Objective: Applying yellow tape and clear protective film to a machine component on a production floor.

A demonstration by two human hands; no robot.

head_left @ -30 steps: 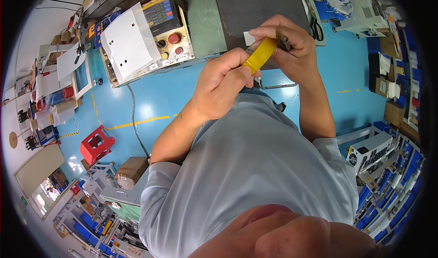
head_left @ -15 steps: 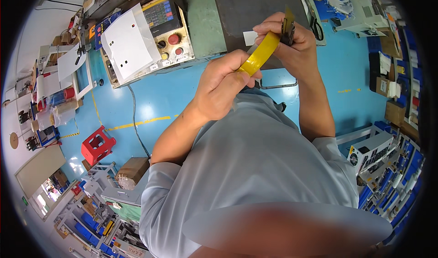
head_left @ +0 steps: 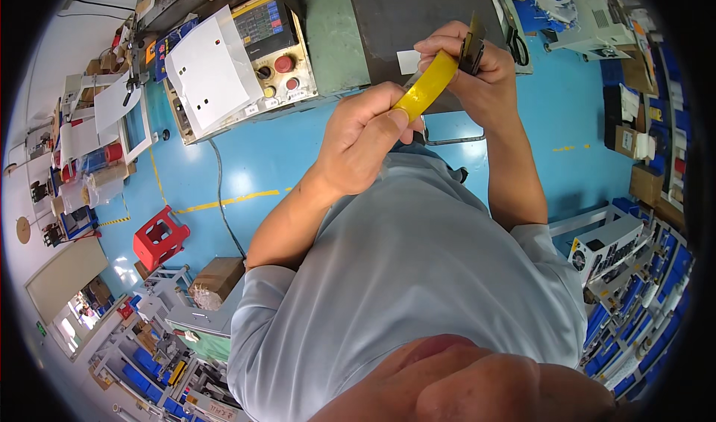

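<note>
My left hand [head_left: 362, 138] is closed on a roll of glossy yellow tape [head_left: 426, 86], thumb along its lower end. The roll is tilted, its far end up by my right hand [head_left: 486, 71]. Between the closed fingers of my right hand is a thin dark flat piece [head_left: 470, 52], with a yellowish see-through strip rising from its top; its exact kind I cannot make out. The right fingertips are at the upper end of the roll, and some touch its edge.
Ahead are a dark machine plate [head_left: 403, 19] with a small white card [head_left: 408, 62], and a control panel [head_left: 282, 64] with knobs and a screen. White sheets [head_left: 209, 71] lie left of it. Black-handled scissors [head_left: 516, 45] lie at the right. A red stool [head_left: 160, 238] stands on the blue floor.
The tape roll has turned slightly between my hands, showing more of its broad yellow face. Both hands stay almost in the same place.
</note>
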